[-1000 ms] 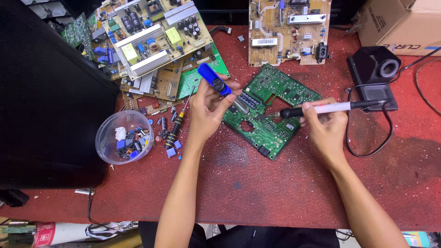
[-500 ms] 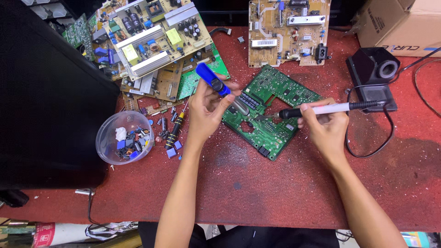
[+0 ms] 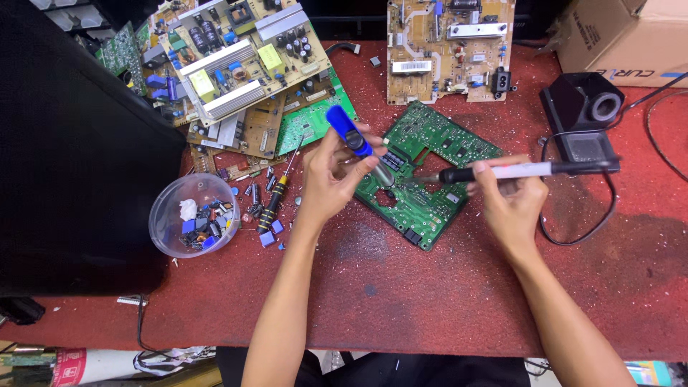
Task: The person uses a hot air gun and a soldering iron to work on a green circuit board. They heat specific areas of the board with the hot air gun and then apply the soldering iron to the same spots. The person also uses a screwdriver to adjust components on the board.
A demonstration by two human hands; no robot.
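Little movement is seen since the earlier frames: the blue desoldering pump (image 3: 349, 133) remains gripped in the closed left hand (image 3: 331, 179), and the soldering iron (image 3: 502, 172) in the closed right hand (image 3: 510, 201), both tips over the green circuit board (image 3: 430, 172). A clear round bowl (image 3: 193, 215) at left contains loose components. A brown cardboard box (image 3: 631, 32) occupies the upper right corner.

Glossy green circuit board (image 3: 430, 172), blue plastic desoldering pump (image 3: 349, 131) w/ metal barrel, rough matt red tabletop (image 3: 430, 287).

Worn red worktable (image 3: 430, 301), cardboard box (image 3: 616, 36) at far corner, even light
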